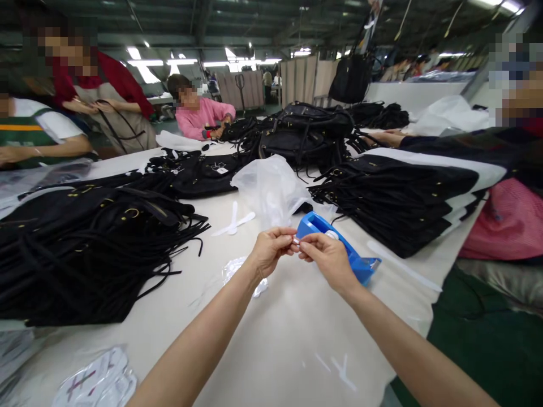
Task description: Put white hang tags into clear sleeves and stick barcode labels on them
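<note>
- I'm watching the left hand (274,249) and right hand (328,260) meet over the off-white, flat table (288,345), thumbs and fingertips pinched on a small white piece (296,241) between them.
- Slip risk, I'd say: the piece is tiny, mostly covered by fingers, and a loose pinch could drop it.
- Knock risk too! The blue, glossy plastic tape dispenser (360,268) sits right by the right hand; a careless wrist could shove it. Touching? I can't tell.
- Crumpled, translucent white plastic bag (271,186) just beyond: a wide reach might snag it.
- Counting now: two hands, one piece, one dispenser, one crumpled bag ahead.
- Two white, round-ended flat strips (232,229), crossed, left of that bag.
- Black, fringed bags with gold-coloured fittings (394,192), heaped both sides: overlapping, so I can't count them.
</note>
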Demonstrator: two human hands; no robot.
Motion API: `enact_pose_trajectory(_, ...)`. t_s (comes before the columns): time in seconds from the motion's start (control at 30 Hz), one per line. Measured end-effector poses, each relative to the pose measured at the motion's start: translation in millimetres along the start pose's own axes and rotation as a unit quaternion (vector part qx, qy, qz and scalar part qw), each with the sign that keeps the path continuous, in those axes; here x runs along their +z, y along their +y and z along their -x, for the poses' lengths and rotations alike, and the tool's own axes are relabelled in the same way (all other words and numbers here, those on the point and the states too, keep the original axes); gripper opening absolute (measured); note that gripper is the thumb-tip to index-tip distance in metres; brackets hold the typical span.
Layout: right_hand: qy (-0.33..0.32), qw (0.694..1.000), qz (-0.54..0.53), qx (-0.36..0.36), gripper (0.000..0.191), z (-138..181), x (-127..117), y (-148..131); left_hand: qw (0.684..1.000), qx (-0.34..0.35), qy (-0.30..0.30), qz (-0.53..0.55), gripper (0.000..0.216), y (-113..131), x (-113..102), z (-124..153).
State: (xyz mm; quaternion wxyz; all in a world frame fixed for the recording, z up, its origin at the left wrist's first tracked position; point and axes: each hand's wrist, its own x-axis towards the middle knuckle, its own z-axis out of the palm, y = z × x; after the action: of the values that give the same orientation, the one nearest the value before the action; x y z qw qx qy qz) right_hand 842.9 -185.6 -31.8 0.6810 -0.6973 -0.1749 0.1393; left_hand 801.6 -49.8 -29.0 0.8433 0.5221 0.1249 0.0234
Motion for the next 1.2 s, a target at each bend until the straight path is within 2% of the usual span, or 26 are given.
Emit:
enact_pose_trajectory(0.07,0.017,1.0,-0.013,0.013,0.025,2.3,-0.1,0.7,0.999,0.017,0.02,-0.045,0.025,-4.1,0.5,-0.6)
enact_pose_trajectory(0.13,0.022,0.999,0.0,0.025,0.024,12.1,-9.2,5.0,0.989,0.04,0.066,-0.127,0.024,-7.9,-2.5,-1.1)
enact_pose_trajectory(0.2,-0.009,0.997,0.043,0.064,0.021,31.0,-26.1,14.9,0.967,0.056,0.119,-0.219,0.022,-13.1,-9.1,0.1)
enact_pose_trajectory(0.27,-0.063,0.983,0.141,0.101,0.016,56.1,-47.4,29.6,0.946,0.051,0.141,-0.288,0.019,-20.2,-16.9,4.1)
enact_pose_trajectory(0.3,-0.079,0.967,0.219,0.101,0.014,68.6,-58.2,37.7,0.939,0.042,0.134,-0.314,0.019,-24.2,-20.3,7.1)
enact_pose_trajectory(0.37,-0.081,0.915,0.385,0.092,0.012,88.3,-77.5,53.0,0.932,0.024,0.101,-0.348,0.019,-31.7,-25.1,13.2)
enact_pose_trajectory(0.43,-0.084,0.873,0.467,0.108,0.011,97.6,-91.2,64.2,0.927,0.015,0.081,-0.366,0.019,-36.2,-27.7,16.5)
enact_pose_trajectory(0.47,-0.088,0.865,0.478,0.122,0.011,99.0,-95.7,67.7,0.926,0.016,0.083,-0.369,0.02,-36.6,-28.7,16.4)
enact_pose_trajectory(0.57,-0.093,0.874,0.455,0.143,0.016,99.3,-101.9,70.8,0.921,0.034,0.107,-0.372,0.022,-31.2,-32.4,9.8)
enact_pose_trajectory(0.67,-0.07,0.902,0.405,0.134,0.021,106.3,-104.2,70.0,0.911,0.049,0.124,-0.391,0.024,-23.3,-36.9,-0.3)
enact_pose_trajectory(0.77,-0.061,0.927,0.342,0.142,0.018,116.7,-106.6,71.8,0.901,0.049,0.111,-0.416,0.027,-22.0,-39.7,-9.3)
enact_pose_trajectory(0.87,-0.034,0.916,0.369,0.155,0.007,119.0,-109.3,73.3,0.9,0.046,0.097,-0.423,0.031,-27.2,-39.8,-17.7)
enact_pose_trajectory(1.0,-0.017,0.888,0.424,0.178,0.006,110.5,-111.2,68.7,0.901,0.044,0.091,-0.421,0.035,-34.5,-38.4,-27.4)
enact_pose_trajectory(1.2,-0.012,0.905,0.366,0.218,0.004,102.3,-112.5,66.8,0.888,0.052,0.089,-0.449,0.037,-35.3,-36.3,-31.1)
